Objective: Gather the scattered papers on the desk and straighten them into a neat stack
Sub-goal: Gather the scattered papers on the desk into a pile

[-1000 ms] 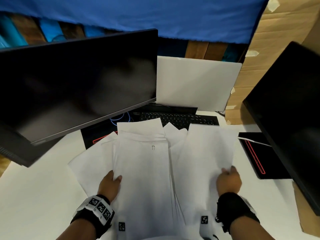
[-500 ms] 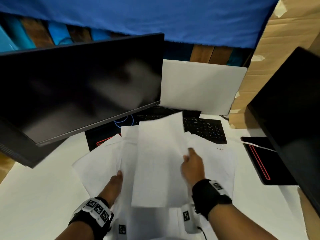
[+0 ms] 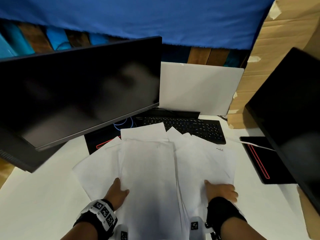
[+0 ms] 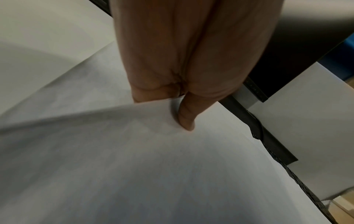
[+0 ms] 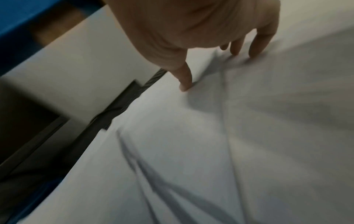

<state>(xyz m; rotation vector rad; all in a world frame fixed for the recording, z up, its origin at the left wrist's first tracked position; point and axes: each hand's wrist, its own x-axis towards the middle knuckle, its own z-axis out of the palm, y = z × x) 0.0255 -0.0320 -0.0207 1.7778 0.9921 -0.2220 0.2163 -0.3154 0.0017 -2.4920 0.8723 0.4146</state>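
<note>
White papers lie fanned on the white desk [image 3: 38, 196]. A middle pile [image 3: 149, 170] overlaps a left sheet [image 3: 97, 170] and a right sheet [image 3: 204, 161] with small handwriting. My left hand [image 3: 119, 189] pinches the pile's left edge. In the left wrist view its thumb [image 4: 186, 119] lies on top of the paper [image 4: 172, 166] and the fingers are hidden beneath. My right hand [image 3: 221, 188] rests on the right sheet's near edge. In the right wrist view its spread fingertips [image 5: 184, 84] touch the paper [image 5: 210, 151].
A black keyboard [image 3: 194, 127] lies just beyond the papers, partly covered by them. A dark monitor [image 3: 78, 92] overhangs at the left and another [image 3: 290, 110] at the right. A black pad with a red line [image 3: 259, 161] lies right, a white board [image 3: 197, 89] behind.
My right hand lifted a sheet from the right, laid it on the middle pile, and has come back to the right sheet. My left hand has stayed at the pile's left edge.
</note>
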